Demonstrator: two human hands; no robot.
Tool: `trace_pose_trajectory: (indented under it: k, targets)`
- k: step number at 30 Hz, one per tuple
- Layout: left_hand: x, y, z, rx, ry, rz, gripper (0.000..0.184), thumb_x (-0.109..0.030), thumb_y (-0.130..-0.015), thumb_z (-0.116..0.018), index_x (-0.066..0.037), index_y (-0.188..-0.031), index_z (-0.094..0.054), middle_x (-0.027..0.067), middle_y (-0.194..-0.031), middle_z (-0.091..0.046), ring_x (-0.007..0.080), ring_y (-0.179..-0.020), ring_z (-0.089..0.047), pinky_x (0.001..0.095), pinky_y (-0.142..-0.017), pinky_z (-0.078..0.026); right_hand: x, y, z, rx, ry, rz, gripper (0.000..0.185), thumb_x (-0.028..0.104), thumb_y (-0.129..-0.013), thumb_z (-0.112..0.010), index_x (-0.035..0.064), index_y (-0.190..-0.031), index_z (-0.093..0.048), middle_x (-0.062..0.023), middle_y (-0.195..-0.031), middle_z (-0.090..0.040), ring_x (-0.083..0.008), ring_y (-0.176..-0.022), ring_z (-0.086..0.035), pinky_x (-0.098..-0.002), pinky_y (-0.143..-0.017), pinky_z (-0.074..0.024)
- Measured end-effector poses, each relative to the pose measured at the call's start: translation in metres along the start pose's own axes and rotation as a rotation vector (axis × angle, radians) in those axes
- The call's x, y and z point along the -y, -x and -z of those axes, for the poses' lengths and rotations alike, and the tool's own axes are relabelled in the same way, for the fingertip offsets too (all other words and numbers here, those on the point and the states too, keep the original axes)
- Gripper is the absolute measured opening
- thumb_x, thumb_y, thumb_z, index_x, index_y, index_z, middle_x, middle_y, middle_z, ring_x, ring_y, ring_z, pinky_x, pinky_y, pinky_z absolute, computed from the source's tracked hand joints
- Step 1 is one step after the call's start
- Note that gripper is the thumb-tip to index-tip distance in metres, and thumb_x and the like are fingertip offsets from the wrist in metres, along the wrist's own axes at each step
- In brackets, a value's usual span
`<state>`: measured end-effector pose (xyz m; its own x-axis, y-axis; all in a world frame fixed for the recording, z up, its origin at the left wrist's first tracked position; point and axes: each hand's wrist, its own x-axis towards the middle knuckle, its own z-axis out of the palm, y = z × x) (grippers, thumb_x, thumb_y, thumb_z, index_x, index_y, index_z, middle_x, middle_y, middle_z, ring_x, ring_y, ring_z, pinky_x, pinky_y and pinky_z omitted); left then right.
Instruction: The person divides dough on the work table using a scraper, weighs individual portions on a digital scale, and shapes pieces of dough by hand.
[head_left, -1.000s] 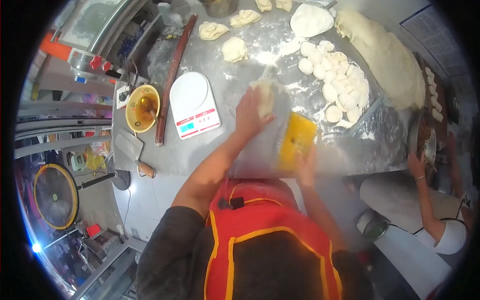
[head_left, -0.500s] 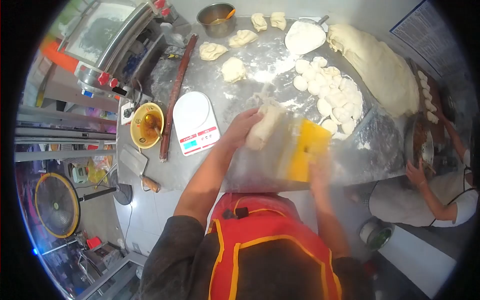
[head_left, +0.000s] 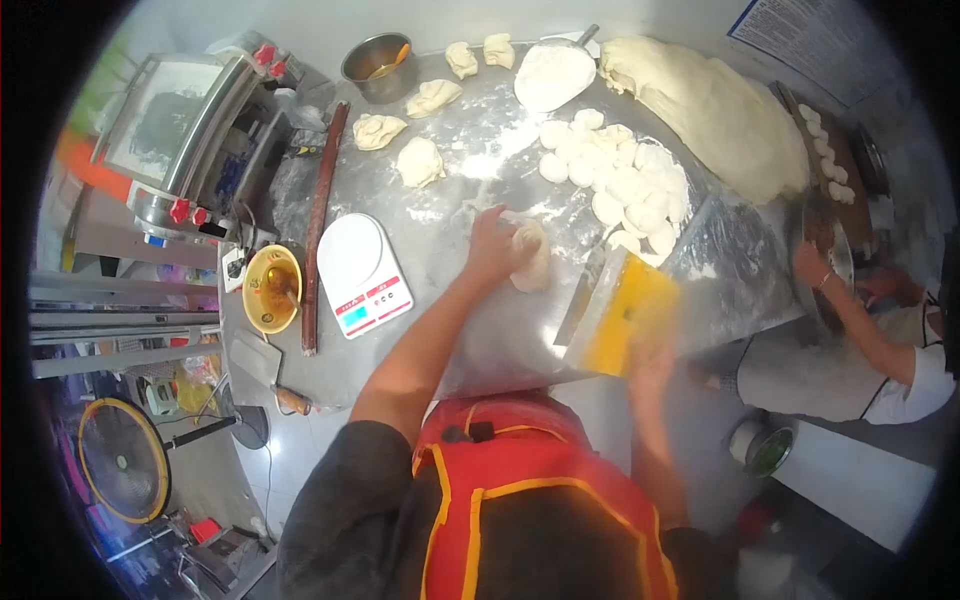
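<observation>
Dough roll [head_left: 531, 268] at the left hand [head_left: 497, 248], yellow scraper [head_left: 622, 312] in the right hand [head_left: 650, 362]

On the floured bench [head_left: 470, 345], near the middle, just left of the scraper and apart from it. Left hand curved against the upper left side of the roll, touching; whether gripping or only pressing, cannot tell. Right hand blurred, closed on the right side of the scraper, with blade side toward the dough. Contact between blade and bench too unclear to call.

To the left, a white scale [head_left: 362, 268] with blue display, then a long red-brown rod [head_left: 322, 225], a yellow bowl [head_left: 257, 305] with amber contents, and a wooden-handled metal spatula [head_left: 258, 360]. Farther back, a steel pot [head_left: 372, 90] and five dough lumps [head_left: 420, 162]. Right of these, a scoop heaped with flour [head_left: 552, 78], a cluster of small floured dough pieces [head_left: 640, 190] and a large dough mass [head_left: 715, 120]. At far right, another person's hand [head_left: 812, 268].
</observation>
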<state>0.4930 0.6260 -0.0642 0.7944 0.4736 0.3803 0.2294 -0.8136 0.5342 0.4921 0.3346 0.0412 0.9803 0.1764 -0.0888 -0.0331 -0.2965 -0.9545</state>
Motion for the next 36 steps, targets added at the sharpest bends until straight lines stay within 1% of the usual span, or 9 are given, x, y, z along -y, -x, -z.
trace_pose_trajectory:
  k: [2, 8, 9, 11, 14, 20, 23, 32, 36]
  targets:
    - [-0.014, -0.028, 0.016, 0.339, 0.395, 0.416, 0.043, -0.043, -0.080, -0.063, -0.007, -0.103, -0.063, 0.0190, -0.101, -0.060, 0.0293, -0.087, -0.060, 0.0389, -0.078, -0.047, -0.001, 0.000, 0.002, -0.009, -0.062, -0.033, 0.052, 0.000, -0.088, -0.051, -0.0012, -0.137, -0.032, -0.0150, -0.129, -0.047, -0.0216, -0.116, -0.047, -0.0314, -0.098, -0.0365]
    - [-0.063, 0.016, -0.014, 0.149, 0.121, -0.166, 0.014, -0.019, -0.080, -0.051, -0.005, -0.078, -0.054, 0.0161, -0.087, -0.060, 0.0341, -0.085, -0.058, 0.0451, -0.075, -0.045, 0.006, 0.002, 0.007, -0.068, -0.208, -0.070, 0.052, 0.002, -0.089, -0.052, -0.0008, -0.137, -0.032, -0.0146, -0.127, -0.048, -0.0212, -0.115, -0.048, -0.0312, -0.098, -0.0369]
    - [-0.078, 0.024, -0.004, 0.556, -0.044, -0.165, 0.016, -0.023, -0.078, -0.054, -0.009, -0.085, -0.056, 0.0131, -0.091, -0.058, 0.0305, -0.093, -0.056, 0.0477, -0.083, -0.043, 0.005, 0.003, 0.008, -0.070, -0.199, -0.063, 0.051, 0.002, -0.089, -0.052, -0.0007, -0.136, -0.032, -0.0145, -0.127, -0.048, -0.0211, -0.114, -0.048, -0.0312, -0.097, -0.0369]
    - [-0.082, 0.084, 0.007, 0.144, -0.137, -0.536, 0.023, -0.028, -0.078, -0.056, -0.010, -0.091, -0.058, 0.0102, -0.099, -0.054, 0.0277, -0.103, -0.050, 0.0549, -0.090, -0.037, 0.001, 0.002, 0.010, -0.077, -0.183, -0.044, 0.051, 0.003, -0.089, -0.052, -0.0004, -0.136, -0.032, -0.0146, -0.126, -0.049, -0.0211, -0.114, -0.048, -0.0312, -0.097, -0.0371]
    - [-0.092, 0.079, 0.039, 0.426, -0.130, -0.528, 0.031, -0.033, -0.078, -0.057, -0.009, -0.096, -0.059, 0.0097, -0.109, -0.050, 0.0272, -0.110, -0.044, 0.0614, -0.093, -0.030, -0.004, 0.003, 0.014, -0.097, -0.181, -0.045, 0.050, 0.003, -0.089, -0.051, -0.0003, -0.136, -0.032, -0.0148, -0.127, -0.048, -0.0211, -0.114, -0.049, -0.0309, -0.097, -0.0376]
    - [-0.036, -0.053, -0.046, 0.249, -0.240, 0.226, 0.053, -0.044, -0.089, -0.049, 0.003, -0.114, -0.053, 0.0192, -0.117, -0.052, 0.0342, -0.114, -0.044, 0.0489, -0.102, -0.028, 0.006, 0.012, 0.017, -0.135, -0.250, -0.084, 0.050, 0.002, -0.089, -0.050, -0.0008, -0.137, -0.032, -0.0149, -0.126, -0.048, -0.0207, -0.112, -0.049, -0.0301, -0.096, -0.0383]
    - [-0.030, -0.054, -0.060, -0.162, -0.355, 0.136, 0.067, -0.048, -0.088, -0.049, 0.007, -0.126, -0.044, 0.0240, -0.129, -0.045, 0.0370, -0.125, -0.037, 0.0535, -0.107, -0.019, 0.009, 0.015, 0.019, -0.171, -0.212, -0.099, 0.050, 0.001, -0.089, -0.050, -0.0013, -0.136, -0.033, -0.0144, -0.125, -0.049, -0.0200, -0.111, -0.050, -0.0298, -0.095, -0.0386]
    - [-0.088, 0.063, -0.037, 0.638, -0.075, -0.186, 0.072, -0.050, -0.080, -0.058, -0.009, -0.136, -0.040, 0.0223, -0.136, -0.039, 0.0402, -0.127, -0.034, 0.0578, -0.103, -0.023, 0.001, 0.013, 0.023, -0.157, -0.198, -0.050, 0.046, 0.002, -0.088, -0.050, -0.0015, -0.133, -0.036, -0.0130, -0.120, -0.052, -0.0186, -0.107, -0.051, -0.0298, -0.093, -0.0393]
    - [-0.046, -0.008, -0.027, 0.227, -0.263, -0.180, 0.058, -0.048, -0.080, -0.059, -0.016, -0.126, -0.051, 0.0207, -0.135, -0.041, 0.0375, -0.125, -0.037, 0.0510, -0.102, -0.028, 0.008, 0.013, 0.023, -0.147, -0.196, -0.045, 0.046, 0.002, -0.089, -0.049, -0.0013, -0.133, -0.036, -0.0130, -0.120, -0.052, -0.0186, -0.108, -0.051, -0.0295, -0.093, -0.0393]
